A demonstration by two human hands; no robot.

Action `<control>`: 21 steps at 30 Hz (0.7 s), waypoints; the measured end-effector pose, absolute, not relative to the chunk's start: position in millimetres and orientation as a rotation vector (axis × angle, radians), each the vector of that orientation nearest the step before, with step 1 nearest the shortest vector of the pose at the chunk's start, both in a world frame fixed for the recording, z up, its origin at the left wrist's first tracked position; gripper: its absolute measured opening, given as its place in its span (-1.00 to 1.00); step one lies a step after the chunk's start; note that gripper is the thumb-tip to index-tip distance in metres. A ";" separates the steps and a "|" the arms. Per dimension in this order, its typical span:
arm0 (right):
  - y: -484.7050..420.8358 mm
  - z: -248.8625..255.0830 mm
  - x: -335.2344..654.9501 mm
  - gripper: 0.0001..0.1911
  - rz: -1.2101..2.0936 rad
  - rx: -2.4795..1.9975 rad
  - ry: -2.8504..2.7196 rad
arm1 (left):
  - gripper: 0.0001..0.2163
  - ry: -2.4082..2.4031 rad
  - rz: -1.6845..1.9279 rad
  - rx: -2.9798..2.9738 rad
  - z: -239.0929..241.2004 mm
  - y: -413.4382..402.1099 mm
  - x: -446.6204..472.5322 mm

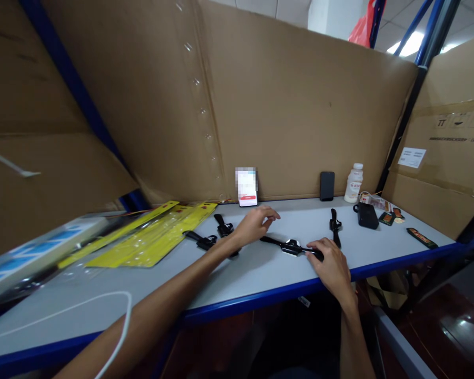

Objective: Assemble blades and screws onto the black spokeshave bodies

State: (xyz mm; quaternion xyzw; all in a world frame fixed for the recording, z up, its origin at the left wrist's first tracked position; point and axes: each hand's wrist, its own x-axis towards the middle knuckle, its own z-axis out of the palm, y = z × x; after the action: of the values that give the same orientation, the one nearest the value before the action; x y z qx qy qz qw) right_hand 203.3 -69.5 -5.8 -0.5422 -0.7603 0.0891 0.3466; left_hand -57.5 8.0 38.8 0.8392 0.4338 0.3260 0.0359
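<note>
My right hand [332, 266] grips the right-hand handle of a black spokeshave [290, 247], which lies across the table near its front edge, a bright metal blade at its middle. My left hand [256, 225] hovers beyond the other handle with bent fingers apart and holds nothing. Beside my left forearm lie two more black spokeshaves, the nearer spokeshave [200, 239] and the farther spokeshave [223, 226]; the forearm hides part of them. Another black spokeshave [335, 227] rests farther right, pointing away from me.
A lit phone [247, 188] and a dark phone [327, 186] lean on the cardboard wall [284, 110]. Right: a bottle [354, 184], a black case [366, 216] and a dark slim packet [422, 238]. Left: yellow-backed packaging [158, 242], a blue-and-white box [51, 247] and a white cable [82, 301].
</note>
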 end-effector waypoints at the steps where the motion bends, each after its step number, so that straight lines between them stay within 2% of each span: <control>1: -69.3 -6.2 203.2 -0.83 0.233 -1.406 -1.971 | -0.74 1.396 0.987 2.575 40.6 11.7 -65.1; 4: -68.7 -6.9 203.3 -0.82 0.234 -1.402 -1.971 | -0.73 1.631 0.847 2.579 42.6 21.0 -84.4; 9: -67.4 -7.9 204.0 -0.81 0.236 -1.398 -1.974 | -0.73 1.921 0.403 2.518 31.3 30.7 -100.0; 15: -67.9 -6.5 203.3 -0.81 0.232 -1.398 -1.978 | -0.68 1.516 0.460 2.617 18.9 39.6 -99.4; 21: -70.8 -3.2 202.0 -0.81 0.251 -1.412 -1.967 | -0.87 1.471 0.431 2.548 22.8 34.7 -92.2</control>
State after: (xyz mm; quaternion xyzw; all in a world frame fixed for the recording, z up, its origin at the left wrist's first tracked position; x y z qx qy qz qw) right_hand 202.0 -70.8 -3.2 -0.5440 -0.7580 0.0967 0.3465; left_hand -92.2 34.7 22.8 0.8539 0.4929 0.1443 0.0842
